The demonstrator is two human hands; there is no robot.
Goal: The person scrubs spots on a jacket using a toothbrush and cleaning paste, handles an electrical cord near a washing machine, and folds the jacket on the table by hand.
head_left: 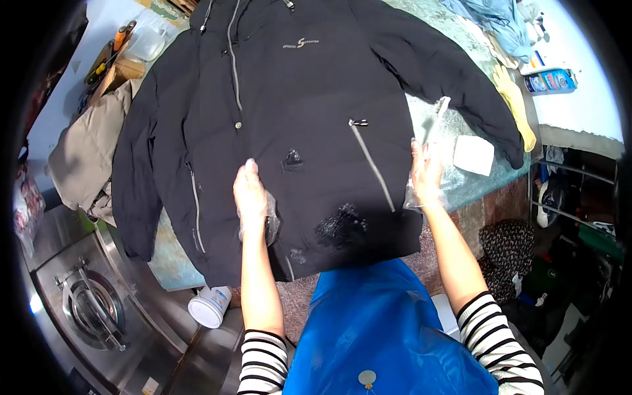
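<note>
A black padded jacket (309,99) lies spread front up, with silvery zippers and a small chest logo. Two wet, whitish-speckled patches show on its lower front, a small one (291,160) and a larger one (342,226) near the hem. My left hand (252,197), in a thin clear plastic glove, is on or just above the jacket by the front opening, fingers stretched out. My right hand (426,172), also in clear plastic, is at the jacket's right side edge with its fingers extended. Neither hand visibly holds anything. A white square pad (473,155) and a white-tipped brush-like tool (440,112) lie to the right.
The jacket covers most of a greenish table (454,187). At right lie a yellow rubber glove (515,105) and a blue bottle (552,81). Beige cloth (89,151) hangs at left, above a steel machine with a round door (92,309). A white bucket (209,307) stands below.
</note>
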